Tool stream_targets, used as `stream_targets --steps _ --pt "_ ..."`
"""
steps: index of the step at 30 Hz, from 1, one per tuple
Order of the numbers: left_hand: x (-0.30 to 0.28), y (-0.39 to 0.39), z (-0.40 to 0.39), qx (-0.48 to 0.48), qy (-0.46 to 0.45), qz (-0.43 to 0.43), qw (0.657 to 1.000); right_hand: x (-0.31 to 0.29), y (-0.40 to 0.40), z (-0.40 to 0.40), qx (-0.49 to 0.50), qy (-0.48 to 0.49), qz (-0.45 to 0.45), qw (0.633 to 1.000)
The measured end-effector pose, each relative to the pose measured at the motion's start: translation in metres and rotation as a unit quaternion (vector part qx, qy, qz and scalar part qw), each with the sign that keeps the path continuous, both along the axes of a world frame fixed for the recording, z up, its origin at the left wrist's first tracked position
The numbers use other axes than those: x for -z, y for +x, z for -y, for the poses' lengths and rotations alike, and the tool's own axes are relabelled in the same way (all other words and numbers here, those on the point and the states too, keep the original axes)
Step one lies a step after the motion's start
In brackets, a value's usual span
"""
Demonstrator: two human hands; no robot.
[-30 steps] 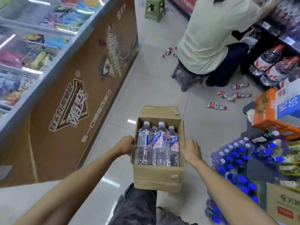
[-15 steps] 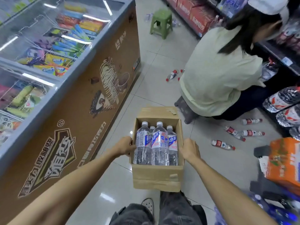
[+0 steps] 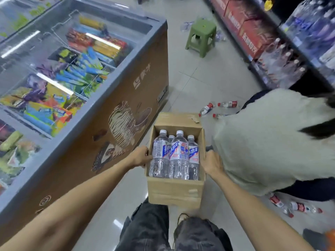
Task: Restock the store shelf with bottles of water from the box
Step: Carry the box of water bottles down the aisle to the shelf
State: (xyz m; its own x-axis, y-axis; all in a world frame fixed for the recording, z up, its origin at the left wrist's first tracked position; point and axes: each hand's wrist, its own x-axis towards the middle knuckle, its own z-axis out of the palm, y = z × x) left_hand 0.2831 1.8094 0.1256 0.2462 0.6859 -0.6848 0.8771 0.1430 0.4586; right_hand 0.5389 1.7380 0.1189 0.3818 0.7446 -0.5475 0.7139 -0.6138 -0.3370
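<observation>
A plain brown cardboard box (image 3: 175, 192) is carried in mid-air at the centre of the view, just above the person's dark-trousered knees. Its top is open, with one flap (image 3: 178, 118) folded back at the 12 o'clock side, its edge torn near one corner. Inside stand four clear plastic water bottles (image 3: 178, 156), upright and packed together, each with a white cap and a white label printed in blue and orange; the fourth shows only its cap behind the front three.

The left hand (image 3: 140, 156) grips the box's 9 o'clock wall, fingers curled over the rim beside the nearest bottle. The right hand (image 3: 213, 163) grasps the 3 o'clock wall, fingertips hidden over the edge.

A glass-topped freezer chest (image 3: 101, 113) fills the 9 to 11 o'clock area. A green stool (image 3: 202, 34) stands at 12 o'clock. At 3 o'clock another person in a pale shirt (image 3: 262, 151) crouches, small red-labelled bottles (image 3: 227, 104) lying scattered on the floor around them. Stocked shelves (image 3: 293, 57) run along 1 to 2 o'clock.
</observation>
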Motion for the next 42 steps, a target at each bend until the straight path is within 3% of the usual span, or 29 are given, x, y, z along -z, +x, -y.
stream_targets --steps 8,15,25,31,36,42 --pt "0.002 0.037 -0.224 0.079 -0.003 -0.027 0.997 -0.004 0.032 -0.199 0.039 -0.007 0.012 0.999" --pt "-0.009 0.095 -0.398 0.066 0.008 -0.010 0.998 -0.009 0.080 -0.359 0.083 0.004 0.004 0.997" --pt "0.009 0.239 -0.640 0.030 -0.036 0.019 0.999 0.002 0.216 -0.591 0.120 -0.014 0.011 0.993" --pt "0.016 0.324 -0.780 0.079 -0.006 -0.001 0.997 -0.004 0.294 -0.719 0.149 -0.010 0.012 0.989" --pt "0.020 0.390 -0.904 0.080 -0.039 0.046 0.995 -0.007 0.351 -0.823 0.191 -0.021 0.018 0.981" --pt "0.004 0.474 -1.046 0.138 -0.052 0.040 0.988 -0.014 0.415 -0.943 0.252 -0.016 0.011 0.968"
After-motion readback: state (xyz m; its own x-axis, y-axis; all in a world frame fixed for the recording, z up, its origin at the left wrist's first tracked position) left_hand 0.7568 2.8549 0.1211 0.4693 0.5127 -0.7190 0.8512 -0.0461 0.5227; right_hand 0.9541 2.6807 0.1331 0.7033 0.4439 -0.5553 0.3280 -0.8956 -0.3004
